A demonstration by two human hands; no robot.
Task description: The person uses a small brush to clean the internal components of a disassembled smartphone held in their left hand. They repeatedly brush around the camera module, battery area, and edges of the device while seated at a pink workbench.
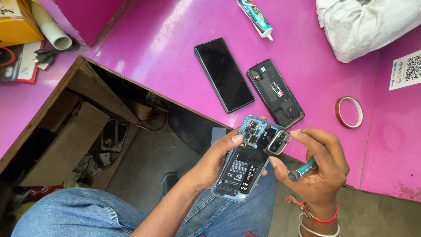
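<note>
Opened phone (245,164), glossy battery and bare boards, gripped in left hand (215,162). Right hand (318,169) pinching its camera module (278,141), clutching teal screwdriver (302,170). Beyond: tape ring (349,112).

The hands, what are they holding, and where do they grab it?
The left hand grips the opened phone by its long edges. The right hand holds a teal screwdriver by its handle, fingertips touching the phone's camera corner.

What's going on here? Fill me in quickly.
A person sits at a pink counter holding an opened smartphone, back cover off and battery exposed, in the left hand. The right hand grips a teal-handled screwdriver and touches the camera module. On the counter lie a black phone, a removed back cover, a tape roll and a glue tube.
</note>
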